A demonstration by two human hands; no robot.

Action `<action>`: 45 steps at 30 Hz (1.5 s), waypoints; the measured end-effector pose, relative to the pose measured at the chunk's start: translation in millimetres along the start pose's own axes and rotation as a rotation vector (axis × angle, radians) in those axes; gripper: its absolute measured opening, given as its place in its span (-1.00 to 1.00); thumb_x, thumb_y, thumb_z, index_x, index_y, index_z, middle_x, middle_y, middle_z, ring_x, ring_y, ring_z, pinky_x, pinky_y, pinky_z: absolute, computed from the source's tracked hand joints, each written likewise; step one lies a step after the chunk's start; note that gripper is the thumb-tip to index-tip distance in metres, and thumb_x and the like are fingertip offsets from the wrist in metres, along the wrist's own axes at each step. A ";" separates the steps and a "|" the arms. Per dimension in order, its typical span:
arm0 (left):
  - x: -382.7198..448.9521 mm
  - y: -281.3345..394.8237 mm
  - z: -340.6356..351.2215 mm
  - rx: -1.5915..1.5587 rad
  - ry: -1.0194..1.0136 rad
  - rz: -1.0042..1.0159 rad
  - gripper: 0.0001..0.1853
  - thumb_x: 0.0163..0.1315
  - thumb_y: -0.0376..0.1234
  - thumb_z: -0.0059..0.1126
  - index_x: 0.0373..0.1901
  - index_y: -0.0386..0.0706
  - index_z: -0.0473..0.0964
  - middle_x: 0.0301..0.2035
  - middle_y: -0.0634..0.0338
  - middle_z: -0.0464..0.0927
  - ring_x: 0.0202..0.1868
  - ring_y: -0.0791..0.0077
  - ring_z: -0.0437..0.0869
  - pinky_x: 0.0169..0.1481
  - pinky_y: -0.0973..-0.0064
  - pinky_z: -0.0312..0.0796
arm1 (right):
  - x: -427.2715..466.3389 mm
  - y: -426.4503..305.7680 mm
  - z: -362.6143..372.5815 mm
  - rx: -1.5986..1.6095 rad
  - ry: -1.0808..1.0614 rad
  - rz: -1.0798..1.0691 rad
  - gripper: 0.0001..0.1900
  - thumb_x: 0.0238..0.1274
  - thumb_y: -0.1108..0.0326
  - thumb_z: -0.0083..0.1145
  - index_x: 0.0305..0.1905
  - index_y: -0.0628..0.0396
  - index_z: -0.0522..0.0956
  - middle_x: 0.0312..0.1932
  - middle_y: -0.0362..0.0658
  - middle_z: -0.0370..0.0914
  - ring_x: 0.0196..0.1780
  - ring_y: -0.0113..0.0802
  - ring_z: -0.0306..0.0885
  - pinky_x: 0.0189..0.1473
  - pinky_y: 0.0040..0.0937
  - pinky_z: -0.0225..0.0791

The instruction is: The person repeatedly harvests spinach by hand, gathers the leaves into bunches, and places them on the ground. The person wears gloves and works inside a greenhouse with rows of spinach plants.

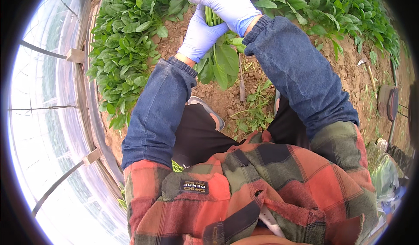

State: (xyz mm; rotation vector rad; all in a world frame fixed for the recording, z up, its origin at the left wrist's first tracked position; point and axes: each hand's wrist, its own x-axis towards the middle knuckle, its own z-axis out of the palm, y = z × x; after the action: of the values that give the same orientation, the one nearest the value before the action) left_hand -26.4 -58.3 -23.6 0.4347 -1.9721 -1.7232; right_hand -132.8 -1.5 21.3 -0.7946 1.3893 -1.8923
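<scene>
A bunch of leafy greens that looks like spinach (223,63) hangs leaves-down, its pale cut stem ends pointing away from me. My left hand (204,34), in a thin pale-blue glove, is closed around the stems. Just beyond it my right hand (230,6), gloved alike, grips the stems near their ends, its fingertips partly cut off by the top edge. On the soil below the bunch lies a tool with a worn handle (242,89); leaves and hands hide its far end. Loose leaves and stems (257,111) are scattered between my feet.
Dense growing spinach (124,45) lines the left and far sides, with more plants (347,13) at right. A sickle (372,78) lies on the soil (350,71) near a dark round-ended object (388,102). A clear plastic bag with greens (384,174) stands lower right. Plastic greenhouse sheeting (42,120) rises at left.
</scene>
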 end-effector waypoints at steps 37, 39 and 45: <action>-268.7 -261.2 -234.9 1.027 -0.012 -1.350 -0.55 0.12 -0.17 0.32 0.00 -0.22 0.62 0.00 -0.09 0.67 0.07 0.07 0.70 0.17 0.23 0.52 | -51.8 48.1 -56.1 -0.942 -0.837 0.524 -0.69 0.40 0.34 0.19 0.10 0.33 0.55 -0.15 -0.07 0.66 -0.07 -0.42 0.59 0.03 -0.41 0.48; -271.9 -268.2 -232.2 1.026 0.044 -1.343 -0.55 0.13 -0.19 0.31 0.02 -0.22 0.60 0.00 -0.09 0.66 0.08 0.07 0.70 0.17 0.23 0.52 | -52.5 52.5 -58.9 -0.965 -0.824 0.524 -0.69 0.39 0.34 0.21 0.09 0.33 0.56 -0.15 -0.04 0.67 -0.05 -0.37 0.62 0.05 -0.38 0.48; -275.9 -273.1 -236.8 1.074 0.078 -1.232 -0.30 0.06 0.05 0.44 0.10 -0.24 0.51 0.00 -0.07 0.65 0.03 0.07 0.70 0.13 0.23 0.54 | -55.1 72.8 -62.5 -0.962 -0.816 0.607 -0.68 0.35 0.34 0.23 0.07 0.33 0.58 -0.15 -0.01 0.68 -0.05 -0.30 0.65 0.04 -0.34 0.49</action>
State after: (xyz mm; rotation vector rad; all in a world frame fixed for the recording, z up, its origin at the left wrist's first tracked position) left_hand 312.9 -150.8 -311.9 2.3836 -2.5952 -0.7881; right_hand -137.6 61.2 -69.8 -1.1986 1.6519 -0.2708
